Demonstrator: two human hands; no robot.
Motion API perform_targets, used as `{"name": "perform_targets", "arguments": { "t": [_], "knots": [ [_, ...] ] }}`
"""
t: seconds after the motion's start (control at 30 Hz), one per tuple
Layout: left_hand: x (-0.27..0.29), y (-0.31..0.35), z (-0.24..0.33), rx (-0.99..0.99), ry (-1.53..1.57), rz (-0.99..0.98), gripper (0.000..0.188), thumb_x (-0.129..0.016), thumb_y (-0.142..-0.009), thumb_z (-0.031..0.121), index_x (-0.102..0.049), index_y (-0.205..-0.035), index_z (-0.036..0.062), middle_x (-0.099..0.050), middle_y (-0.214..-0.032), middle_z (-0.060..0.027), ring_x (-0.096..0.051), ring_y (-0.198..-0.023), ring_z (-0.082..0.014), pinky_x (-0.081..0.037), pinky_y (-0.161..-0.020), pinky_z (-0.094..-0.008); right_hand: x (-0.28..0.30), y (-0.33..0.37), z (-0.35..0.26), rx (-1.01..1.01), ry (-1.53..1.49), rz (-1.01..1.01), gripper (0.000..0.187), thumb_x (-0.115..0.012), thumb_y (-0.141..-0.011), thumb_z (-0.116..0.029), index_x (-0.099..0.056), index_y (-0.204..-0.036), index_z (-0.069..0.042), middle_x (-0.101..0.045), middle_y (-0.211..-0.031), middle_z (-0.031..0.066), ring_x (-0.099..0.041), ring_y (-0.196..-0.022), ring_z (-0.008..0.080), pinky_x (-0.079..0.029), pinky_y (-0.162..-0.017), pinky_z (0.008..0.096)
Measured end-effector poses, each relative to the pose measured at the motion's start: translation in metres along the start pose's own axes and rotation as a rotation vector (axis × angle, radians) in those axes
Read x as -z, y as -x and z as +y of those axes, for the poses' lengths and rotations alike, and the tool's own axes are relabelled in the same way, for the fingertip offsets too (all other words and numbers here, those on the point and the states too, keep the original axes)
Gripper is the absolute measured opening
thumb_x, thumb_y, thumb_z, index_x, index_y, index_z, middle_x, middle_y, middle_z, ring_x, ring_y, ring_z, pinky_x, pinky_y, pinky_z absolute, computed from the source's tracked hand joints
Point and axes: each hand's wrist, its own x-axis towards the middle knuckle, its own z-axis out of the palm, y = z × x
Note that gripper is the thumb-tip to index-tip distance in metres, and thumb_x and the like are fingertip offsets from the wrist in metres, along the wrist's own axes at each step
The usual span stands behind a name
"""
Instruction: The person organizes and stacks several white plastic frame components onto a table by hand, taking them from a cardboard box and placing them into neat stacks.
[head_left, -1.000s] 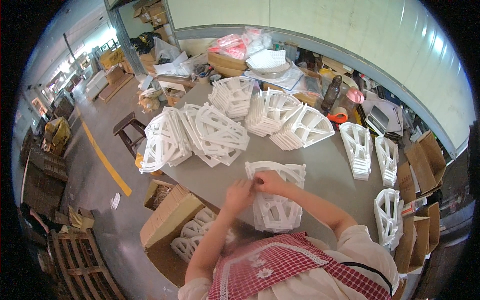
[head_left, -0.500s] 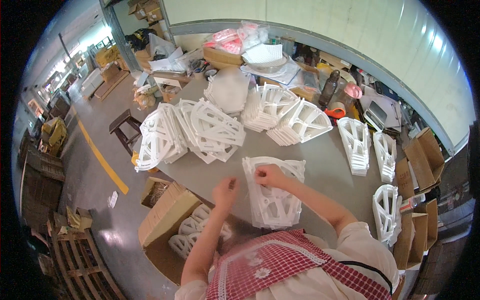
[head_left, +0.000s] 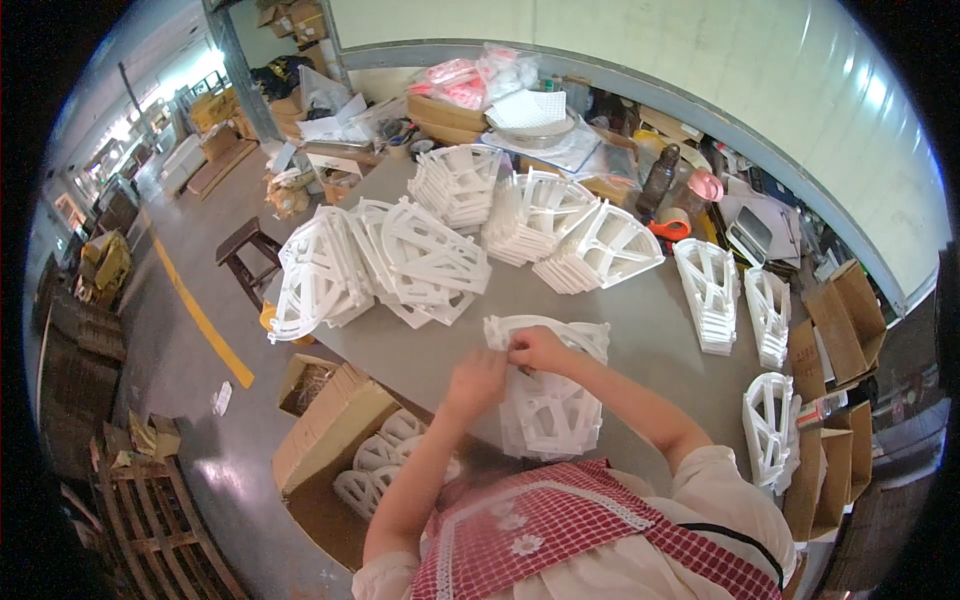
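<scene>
A stack of white fan-shaped plastic frames (head_left: pixel 545 440) lies on the table right in front of me. Over its upper left part my right hand (head_left: pixel 541 352) is closed, thumb and fingers pinched together. My left hand (head_left: pixel 480 382) meets it from the left, fingers bent and closed, with the fingertips close to those of the right. Whatever is between the fingers is too small or hidden to make out. Farther back stand rows of more white frames (head_left: pixel 430 250), leaning on one another, and another leaning row (head_left: pixel 605 245) is beside them.
Smaller white frame stacks (head_left: pixel 708 300) lie along the right, near open cardboard boxes (head_left: pixel 830 470). At my left, a cardboard box (head_left: pixel 335 440) holds white parts. A dark bottle (head_left: pixel 658 178) and an orange tape dispenser (head_left: pixel 672 225) stand at the back. A wooden stool (head_left: pixel 248 255) is beyond the table.
My left hand has moved right and up to the right hand, from beside the stack to over its left edge. The right hand has stayed nearly in place.
</scene>
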Motion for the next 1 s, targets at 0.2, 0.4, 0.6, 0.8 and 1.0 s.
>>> {"name": "perform_targets", "arguments": {
  "t": [0.2,0.4,0.6,0.8,1.0],
  "knots": [
    [-0.014,0.003,-0.002,0.128,0.220,0.079,0.013,-0.066,-0.076,0.012,-0.060,-0.088,0.0075,-0.061,-0.078,-0.0090,-0.061,-0.074,-0.0282,-0.051,-0.060,-0.0385,-0.003,0.004,0.004,0.163,0.114,0.065,0.020,-0.071,-0.075,-0.019,-0.067,-0.081,-0.002,-0.067,-0.070,0.0103,-0.063,-0.058,0.0181,-0.050,-0.056,0.0332],
    [-0.023,0.011,0.015,0.693,0.727,0.093,0.017,-0.068,-0.082,0.015,-0.066,-0.093,0.0018,-0.068,-0.078,-0.0109,-0.065,-0.068,-0.0193,-0.052,-0.066,-0.0325,-0.001,0.007,0.008,0.157,0.073,0.056,0.013,-0.068,-0.075,-0.013,-0.067,-0.083,-0.002,-0.064,-0.065,0.0053,-0.058,-0.054,0.0120,-0.047,-0.053,0.0283],
    [-0.020,0.018,0.008,0.735,0.854,0.072,0.019,-0.067,-0.085,0.015,-0.067,-0.098,0.0010,-0.068,-0.080,-0.0110,-0.064,-0.069,-0.0143,-0.051,-0.066,-0.0309,0.019,0.000,-0.017,0.155,0.270,-0.161,0.023,-0.066,-0.078,-0.023,-0.070,-0.090,-0.004,-0.070,-0.079,0.0120,-0.067,-0.068,0.0217,-0.052,-0.066,0.0346],
    [-0.007,0.011,0.003,0.546,0.606,-0.011,0.016,-0.068,-0.085,0.014,-0.067,-0.096,0.0026,-0.068,-0.080,-0.0146,-0.066,-0.069,-0.0226,-0.052,-0.066,-0.0332,0.016,-0.007,-0.022,0.328,0.556,-0.161,0.021,-0.064,-0.079,-0.025,-0.068,-0.086,-0.006,-0.068,-0.078,0.0138,-0.065,-0.074,0.0303,-0.051,-0.069,0.0394],
    [-0.009,0.011,0.006,0.581,0.665,0.014,0.015,-0.067,-0.085,0.014,-0.066,-0.095,0.0023,-0.067,-0.079,-0.0126,-0.066,-0.069,-0.0189,-0.051,-0.067,-0.0319,0.002,-0.003,-0.014,0.385,0.639,-0.025,0.023,-0.064,-0.076,-0.028,-0.064,-0.080,-0.005,-0.066,-0.076,0.0143,-0.062,-0.072,0.0342,-0.049,-0.067,0.0427]
  ]
}}
